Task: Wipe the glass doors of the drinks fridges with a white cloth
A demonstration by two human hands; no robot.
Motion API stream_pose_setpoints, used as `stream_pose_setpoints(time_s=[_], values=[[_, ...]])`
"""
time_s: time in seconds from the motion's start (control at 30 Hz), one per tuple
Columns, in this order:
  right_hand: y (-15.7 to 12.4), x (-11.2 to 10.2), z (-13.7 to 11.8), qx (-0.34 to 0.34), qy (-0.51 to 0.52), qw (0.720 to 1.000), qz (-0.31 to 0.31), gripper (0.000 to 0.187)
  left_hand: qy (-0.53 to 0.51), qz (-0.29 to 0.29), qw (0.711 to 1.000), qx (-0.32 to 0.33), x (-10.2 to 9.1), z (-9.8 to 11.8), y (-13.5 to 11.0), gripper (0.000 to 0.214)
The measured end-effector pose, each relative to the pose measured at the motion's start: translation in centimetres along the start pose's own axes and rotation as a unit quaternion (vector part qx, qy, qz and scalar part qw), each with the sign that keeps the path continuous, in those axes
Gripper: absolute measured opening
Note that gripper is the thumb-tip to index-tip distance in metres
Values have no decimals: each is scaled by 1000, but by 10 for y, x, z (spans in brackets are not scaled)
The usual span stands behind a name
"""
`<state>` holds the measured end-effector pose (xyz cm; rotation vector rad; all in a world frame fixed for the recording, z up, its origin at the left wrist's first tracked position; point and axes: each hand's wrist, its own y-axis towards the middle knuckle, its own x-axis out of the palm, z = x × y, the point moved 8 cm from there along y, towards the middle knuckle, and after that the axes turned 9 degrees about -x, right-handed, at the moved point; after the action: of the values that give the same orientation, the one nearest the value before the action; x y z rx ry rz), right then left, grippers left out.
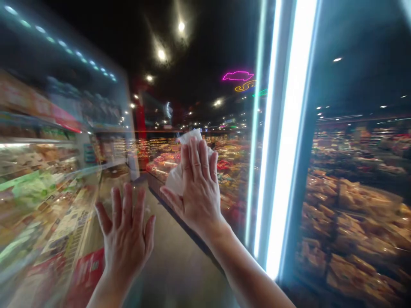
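Observation:
My right hand (199,192) lies flat over a white tissue (175,181), palm facing away from me. The tissue sticks out above the fingertips and beside the thumb, and the rest is hidden under the hand. It looks pressed against a clear glass pane, though the pane's surface itself hardly shows. Lower and to the left, my left hand (126,237) is open with its fingers spread and holds nothing. Whether its palm touches the glass, I cannot tell.
A bright vertical light strip (290,141) runs close by on the right. Stocked shelves (41,201), blurred, line the left side. Packaged goods (362,222) show at the right, with more heaped goods (165,162) farther off. A floor aisle (180,269) lies between. Neon signs (238,76) glow above.

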<state>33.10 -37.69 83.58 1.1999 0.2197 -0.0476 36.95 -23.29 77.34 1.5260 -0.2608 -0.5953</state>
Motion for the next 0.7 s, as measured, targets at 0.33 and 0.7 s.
stream_pose_setpoints(time_s=[0.33,0.7], values=[[-4,16,-42,6,12,1000,-9,69,-15,-18,999,44,-6,-15,-22,76],[-4,39,-110,12,3,1000,6,76,-2,-9,999,31,-35,-91,-14,74]])
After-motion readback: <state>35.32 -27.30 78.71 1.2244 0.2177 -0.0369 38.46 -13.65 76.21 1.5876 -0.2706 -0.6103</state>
